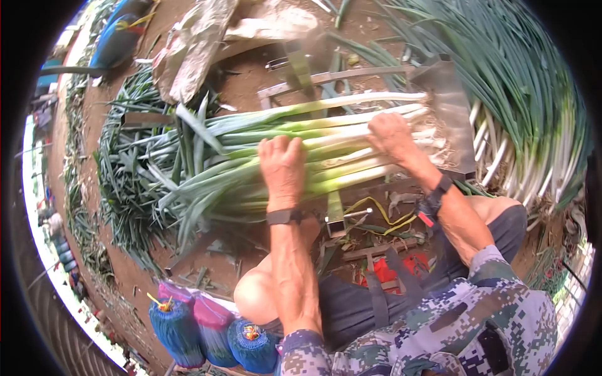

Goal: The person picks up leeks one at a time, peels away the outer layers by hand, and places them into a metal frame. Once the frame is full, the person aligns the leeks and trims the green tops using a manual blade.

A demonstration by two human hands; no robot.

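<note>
Long green onions lie side by side across a metal frame, white root ends to the right against a metal plate, green leaves to the left. My left hand rests on the green part of the stalks with its fingers curled over them. Farther right, my right hand is closed on the white stems near the roots. Both palms face down, and the fingertips are partly hidden among the stalks.
A large pile of green onions fills the upper right. Cut leaves are heaped at the left. A pale sack lies at the top. Blue and pink net rolls stand at the lower left. Yellow straps hang below the frame.
</note>
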